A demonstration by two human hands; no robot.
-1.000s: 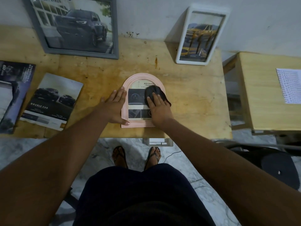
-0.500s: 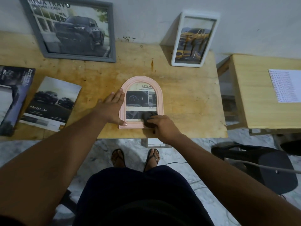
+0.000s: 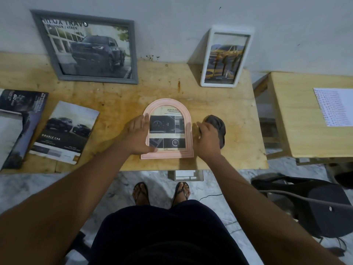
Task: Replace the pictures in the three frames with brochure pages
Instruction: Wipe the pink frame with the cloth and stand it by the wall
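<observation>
Now left hand [image 3: 138,137] lies flat on pink frame [image 3: 166,101], right hand [image 3: 208,139] clutches cloth [image 3: 219,127]; brochures [image 3: 65,131] sit left.

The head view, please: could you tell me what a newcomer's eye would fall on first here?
The pink arched frame lies flat in the middle of the wooden table with a brochure page inside, the left hand resting on its left side. Just right of it, the right hand holds a dark cloth. Behind, a grey frame with a dark truck and a white frame with a yellow car lean against the wall.
</observation>
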